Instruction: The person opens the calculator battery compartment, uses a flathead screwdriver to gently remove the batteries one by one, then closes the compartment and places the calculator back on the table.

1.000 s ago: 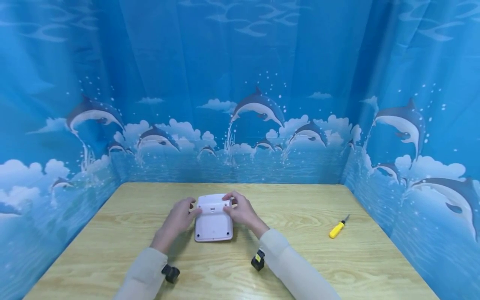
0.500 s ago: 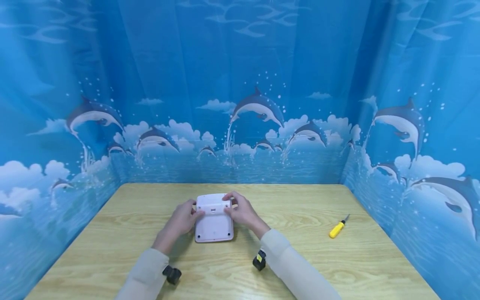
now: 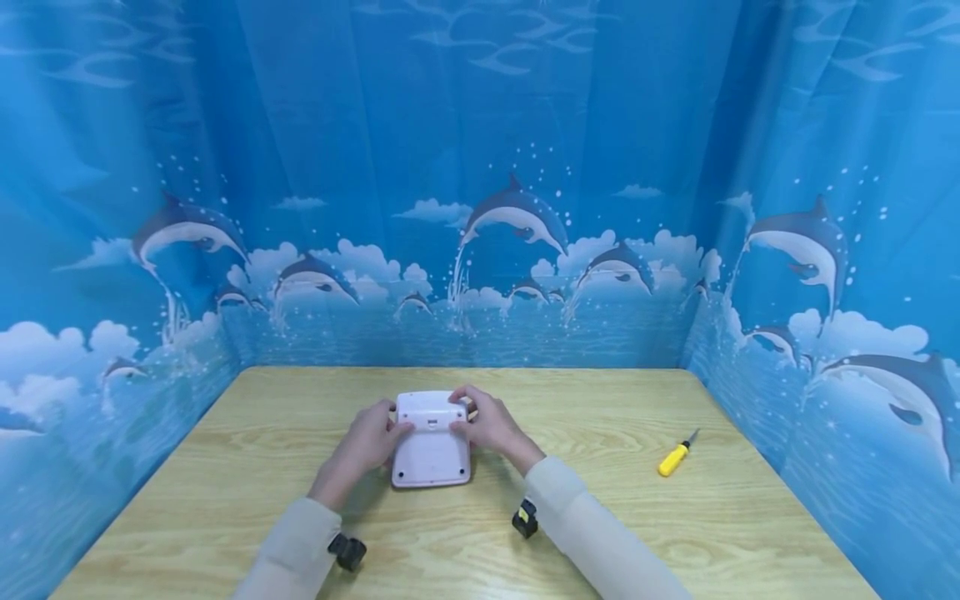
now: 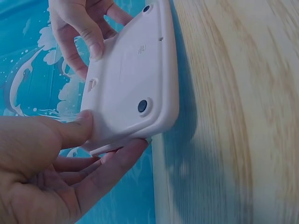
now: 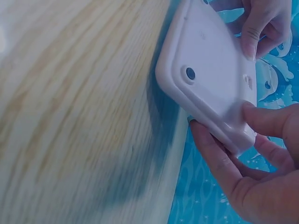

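while the left hand (image 3: 367, 440) and right hand (image 3: 491, 423) pinch its sides, thumbs on the near face, fingers curled behind, a pale pinkish-white plastic case (image 3: 431, 457) is held tilted over the desk (image 3: 585, 500), a little left of centre. rounded corners, dark round feet (image 4: 142, 106) and a small latch (image 3: 432, 422) show. the opposite face is hidden, a small mark (image 4: 141, 49) is too blurred to read, and whether the lower edge touches wood i cannot tell.

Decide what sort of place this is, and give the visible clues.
Probably a small screened-off workspace: dolphin-print curtains line three sides of a wood-grain table, on which a yellow-handled screwdriver lies. What building it is in cannot be told.
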Motion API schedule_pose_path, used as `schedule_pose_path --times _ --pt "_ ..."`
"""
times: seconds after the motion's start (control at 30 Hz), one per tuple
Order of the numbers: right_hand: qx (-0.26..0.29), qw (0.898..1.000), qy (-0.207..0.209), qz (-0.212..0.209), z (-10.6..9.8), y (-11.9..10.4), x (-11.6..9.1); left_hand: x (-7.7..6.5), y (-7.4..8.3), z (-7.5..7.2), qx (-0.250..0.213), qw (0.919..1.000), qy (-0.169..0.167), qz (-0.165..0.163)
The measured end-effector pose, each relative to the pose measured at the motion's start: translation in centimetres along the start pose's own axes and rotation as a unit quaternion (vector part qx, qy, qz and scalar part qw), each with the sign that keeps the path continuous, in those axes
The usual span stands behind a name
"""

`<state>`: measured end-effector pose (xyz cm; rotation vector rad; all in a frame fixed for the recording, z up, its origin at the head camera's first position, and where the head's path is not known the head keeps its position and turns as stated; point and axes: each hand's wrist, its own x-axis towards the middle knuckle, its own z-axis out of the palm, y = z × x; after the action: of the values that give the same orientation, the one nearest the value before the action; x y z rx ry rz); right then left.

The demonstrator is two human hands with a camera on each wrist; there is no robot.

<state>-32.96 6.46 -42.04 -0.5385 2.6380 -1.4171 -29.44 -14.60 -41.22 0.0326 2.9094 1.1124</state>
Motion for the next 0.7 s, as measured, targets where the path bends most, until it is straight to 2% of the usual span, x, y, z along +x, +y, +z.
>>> schedule_pose_path --times 0.43,0.7 --pt "-0.071 0.997 0.007 -0.022 -0.5 0.2 -0.5 -0.2 0.5 0.8 0.017 0.9994 0.002 0.03" --pt "-0.104 0.994 0.005 -0.014 -1.2 0.4 -0.6 -0.2 0.9 1.6 0.022 0.9989 0.007 0.041"
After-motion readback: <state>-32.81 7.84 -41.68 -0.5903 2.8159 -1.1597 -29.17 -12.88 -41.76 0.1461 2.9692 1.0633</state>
